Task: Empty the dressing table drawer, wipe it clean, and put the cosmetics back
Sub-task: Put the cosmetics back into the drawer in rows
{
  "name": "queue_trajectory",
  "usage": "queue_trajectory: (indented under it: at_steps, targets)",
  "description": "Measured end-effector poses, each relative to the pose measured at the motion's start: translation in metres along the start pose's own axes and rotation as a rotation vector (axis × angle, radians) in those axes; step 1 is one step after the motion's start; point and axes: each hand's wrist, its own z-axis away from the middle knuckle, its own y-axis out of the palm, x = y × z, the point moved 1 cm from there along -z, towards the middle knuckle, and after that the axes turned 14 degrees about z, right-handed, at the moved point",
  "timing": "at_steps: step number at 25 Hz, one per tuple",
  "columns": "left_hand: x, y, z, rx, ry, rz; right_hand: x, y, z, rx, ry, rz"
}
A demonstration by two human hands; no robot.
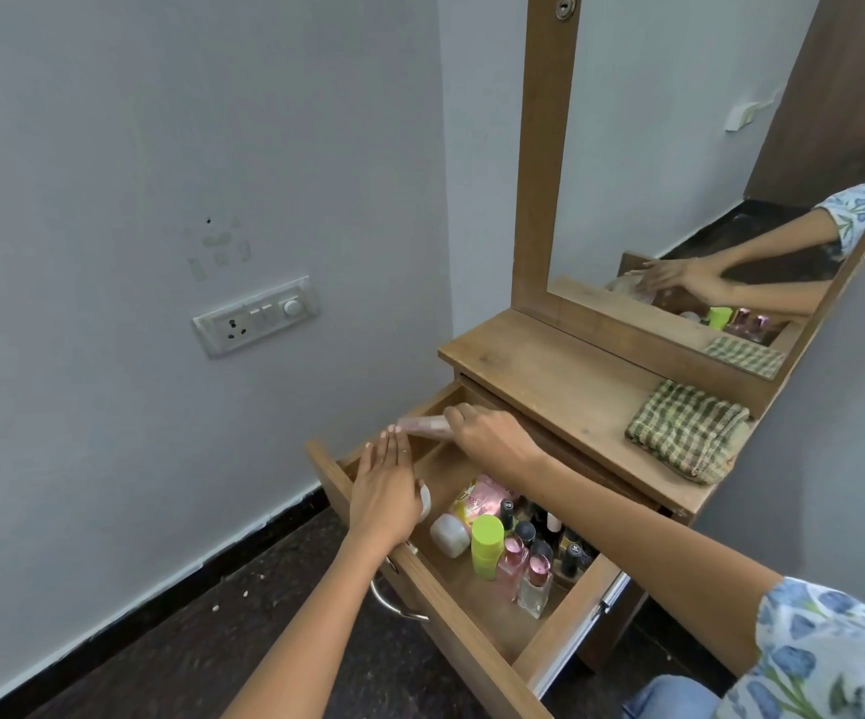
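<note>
A: Right hand (492, 438) grips a pinkish tube (422, 424) over the back left corner of the open drawer (466, 622). Left hand (386, 493) flat, fingers loose, holding nothing, hovering just beside.

B: Advice?

A: Lift the tube straight up, clear the drawer wall, park it on the counter (539, 365) near the checked cloth (687, 438).

B: Drawer contents?

A: Lime-capped bottle (487, 544), white jar (450, 534), pink sachet (487, 493), nail polishes (536, 583) clustered upright at right. Left side mostly bare.

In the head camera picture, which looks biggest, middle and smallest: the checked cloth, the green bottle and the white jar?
1. Checked cloth, clearly biggest.
2. Green bottle.
3. White jar, only slightly smaller than the bottle; they stand side by side in the drawer, so nearness barely matters.
</note>
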Motion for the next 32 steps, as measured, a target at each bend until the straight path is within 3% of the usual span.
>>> queue_trajectory:
  at_steps: [6,16,20,26,32]
  targets:
    - [0.003,0.003,-0.003,0.092,0.077,0.008,0.016,0.015,-0.004,0.169,-0.11,-0.018]
    - [0.005,0.004,-0.006,0.127,0.114,0.001,0.011,0.032,-0.012,0.462,-0.059,-0.161]
    - [0.007,0.005,-0.006,0.147,0.141,-0.029,-0.022,0.024,0.006,0.399,0.101,-0.331]
    - [0.003,0.018,-0.043,0.43,0.103,-0.031,-0.054,-0.004,0.049,0.294,0.229,-0.433]
    - [-0.014,0.034,-0.069,0.333,0.146,-0.005,-0.05,-0.003,0.064,0.182,0.285,-0.584]
